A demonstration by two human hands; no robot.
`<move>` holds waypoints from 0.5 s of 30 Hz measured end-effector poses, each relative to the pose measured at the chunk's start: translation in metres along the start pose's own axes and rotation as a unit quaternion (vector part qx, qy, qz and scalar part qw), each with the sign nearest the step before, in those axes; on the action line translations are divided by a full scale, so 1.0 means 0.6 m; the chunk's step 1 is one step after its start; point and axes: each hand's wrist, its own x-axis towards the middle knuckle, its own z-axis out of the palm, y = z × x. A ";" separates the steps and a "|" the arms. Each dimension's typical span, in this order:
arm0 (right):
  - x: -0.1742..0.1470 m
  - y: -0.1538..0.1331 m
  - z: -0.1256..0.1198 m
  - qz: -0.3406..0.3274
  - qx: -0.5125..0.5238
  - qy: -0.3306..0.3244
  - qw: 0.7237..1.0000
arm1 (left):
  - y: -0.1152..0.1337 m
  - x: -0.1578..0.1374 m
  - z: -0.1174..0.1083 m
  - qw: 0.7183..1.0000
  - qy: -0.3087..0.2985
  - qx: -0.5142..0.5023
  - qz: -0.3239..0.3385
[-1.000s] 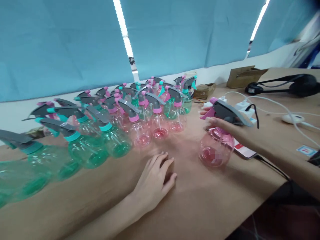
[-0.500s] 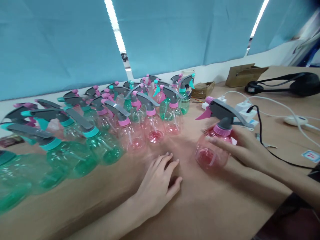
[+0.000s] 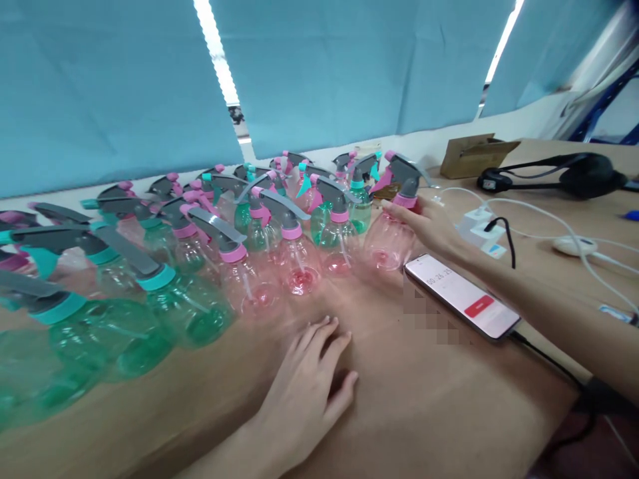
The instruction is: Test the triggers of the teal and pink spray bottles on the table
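Observation:
My right hand (image 3: 424, 223) is wrapped round a pink spray bottle (image 3: 387, 239) with a grey trigger head and pink collar, at the right end of the front row. The bottle stands upright, and part of it is hidden by my fingers. My left hand (image 3: 312, 382) lies palm down on the table (image 3: 394, 399), fingers apart, holding nothing. Closest beyond it are another pink spray bottle (image 3: 299, 263) and a clear pink one (image 3: 249, 286). Green spray bottles (image 3: 192, 313) with turquoise collars stand farther left.
Several more spray bottles crowd back to the blue curtain (image 3: 319, 73). A phone (image 3: 462, 296) showing a timer lies beneath my right forearm. To the right are a white charger (image 3: 476, 223), cables, a white mouse-like device (image 3: 574, 245), a cardboard box (image 3: 476, 158) and a black headset (image 3: 589, 176).
My right hand has carried the pink spray bottle left and away from me, beside the other bottles. The phone has come into sight. My left hand stays on the table.

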 end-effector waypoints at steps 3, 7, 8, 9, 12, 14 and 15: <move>0.020 0.013 0.020 -0.019 -0.029 0.000 0.999 | 0.000 -0.003 0.001 1.000 0.002 0.000 -0.002; 0.027 0.022 0.036 -0.032 -0.062 -0.022 0.997 | 0.000 -0.004 0.001 1.000 0.004 -0.006 -0.004; 0.027 0.024 0.038 -0.032 -0.068 -0.025 0.997 | 0.000 -0.003 0.001 1.000 0.004 -0.007 -0.002; 0.026 0.025 0.039 -0.032 -0.075 -0.027 0.996 | -0.001 -0.003 0.001 1.000 0.005 -0.006 -0.001; 0.023 0.030 0.038 -0.031 -0.089 -0.040 0.995 | -0.001 0.000 0.002 1.000 0.005 -0.004 -0.002; 0.020 0.033 0.034 -0.033 -0.089 -0.059 0.994 | -0.001 0.001 0.002 1.000 0.006 -0.003 -0.005; 0.019 0.035 0.031 -0.035 -0.088 -0.070 0.993 | 0.000 0.001 0.002 1.000 0.005 -0.003 -0.006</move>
